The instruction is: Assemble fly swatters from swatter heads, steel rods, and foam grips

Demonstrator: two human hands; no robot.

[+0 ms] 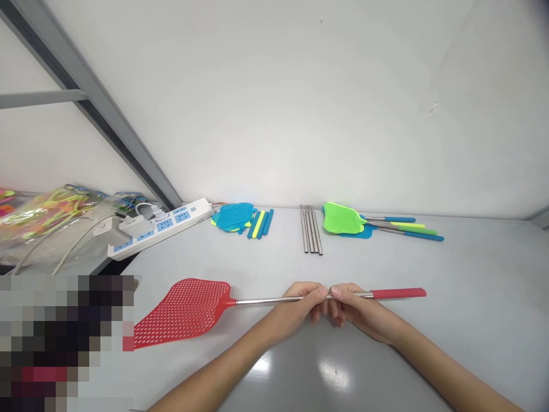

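A red fly swatter point(184, 313) with a metal rod and a red grip lies level across the front of my view, its perforated head to the left. My left hand point(306, 303) pinches the rod near its middle. Right beside it, my right hand point(351, 303) is closed round the same rod, left of the red grip. The two thumbs almost meet on top of the rod. Behind my hands lie several bare metal rods point(311, 230). Back right, several assembled fly swatters point(344, 220) with green and blue heads are stacked.
Blue and yellow swatter heads point(234, 217) sit at the back left beside several loose grips point(260, 224). A white power strip point(163, 228) with plugs lies further left, near plastic bags point(55, 223) of colourful items. A wall point(326, 114) closes off the table's back. The lower left corner is pixelated.
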